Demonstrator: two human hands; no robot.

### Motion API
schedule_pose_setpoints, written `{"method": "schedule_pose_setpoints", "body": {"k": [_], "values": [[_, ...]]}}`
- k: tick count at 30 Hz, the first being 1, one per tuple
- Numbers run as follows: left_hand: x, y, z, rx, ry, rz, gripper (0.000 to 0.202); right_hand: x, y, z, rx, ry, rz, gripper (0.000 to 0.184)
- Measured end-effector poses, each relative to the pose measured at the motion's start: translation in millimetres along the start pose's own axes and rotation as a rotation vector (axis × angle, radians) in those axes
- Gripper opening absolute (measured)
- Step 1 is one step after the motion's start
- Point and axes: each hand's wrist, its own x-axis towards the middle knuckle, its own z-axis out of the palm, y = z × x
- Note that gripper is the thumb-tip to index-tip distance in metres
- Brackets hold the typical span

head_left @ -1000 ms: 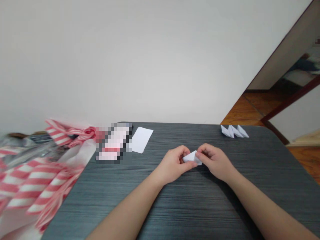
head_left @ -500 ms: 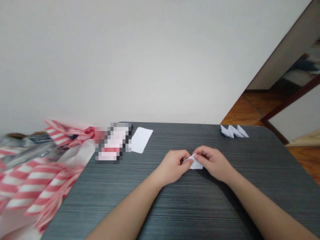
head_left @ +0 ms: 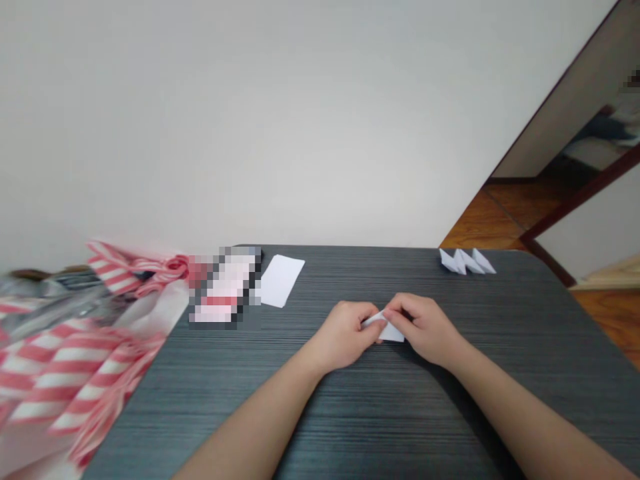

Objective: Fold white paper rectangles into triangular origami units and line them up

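Between my hands is a small folded piece of white paper [head_left: 393, 331], held just over the dark table. My left hand [head_left: 349, 335] is closed on its left side, thumb on top. My right hand [head_left: 423, 327] pinches the paper's upper edge between thumb and fingers. Parts of the paper are hidden behind the fingers of both hands. A stack of flat white paper [head_left: 283, 281] lies to the left, beyond my left hand. At the back right, several folded white paper pieces [head_left: 466, 261] lie in a row.
The dark wood-grain table [head_left: 320, 413] meets a pale wall [head_left: 320, 120] at the back. A pixelated flat object with a dark edge [head_left: 227, 283] lies at the left edge of the table. Red-and-white striped cloth [head_left: 75, 373] is heaped beside the table on the left.
My right thumb and fingers have closed more tightly at the paper's top edge and shifted slightly left. My left hand keeps nearly the same hold.
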Motion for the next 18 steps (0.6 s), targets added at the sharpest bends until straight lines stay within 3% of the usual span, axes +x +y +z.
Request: {"method": "schedule_pose_setpoints", "body": {"k": [13,18], "values": [[-0.6,-0.1,0.7,-0.073,0.037,-0.049,0.03,0.4,1.3,-1.6,0.009,-0.01,0.041,0.021],[-1.9,0.6,-0.3,-0.094,0.002,-0.047,0.031,1.7,-1.1,-2.0,0.026,0.004,0.067,0.023]]}}
